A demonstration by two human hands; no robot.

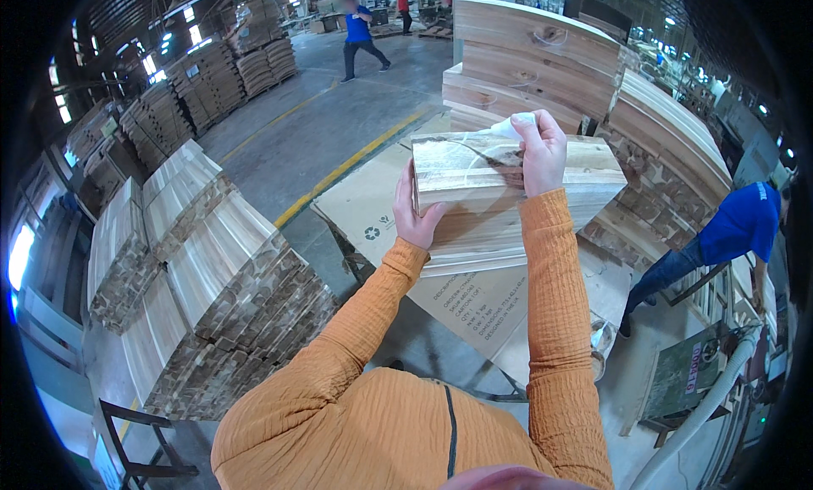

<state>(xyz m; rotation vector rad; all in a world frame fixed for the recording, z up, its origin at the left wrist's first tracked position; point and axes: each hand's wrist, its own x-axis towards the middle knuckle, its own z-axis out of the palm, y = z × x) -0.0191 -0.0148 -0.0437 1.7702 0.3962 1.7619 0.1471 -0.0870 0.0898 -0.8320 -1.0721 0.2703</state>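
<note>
My left hand grips the left end of a wooden board, fingers along its end and thumb toward the front side. The board lies on top of a short stack of boards. A dark knot or crack marks its upper face. My right hand is closed around a small white squeeze bottle, its narrow tip pointing left just over the board near the dark mark. Whether the tip touches the wood I cannot tell. Under the stack is a flattened cardboard carton with print on it.
Tall stacks of boards stand beyond the carton and on the left. A person in blue bends over at the right; another person is farther off on the floor. A dark metal frame stands at lower left.
</note>
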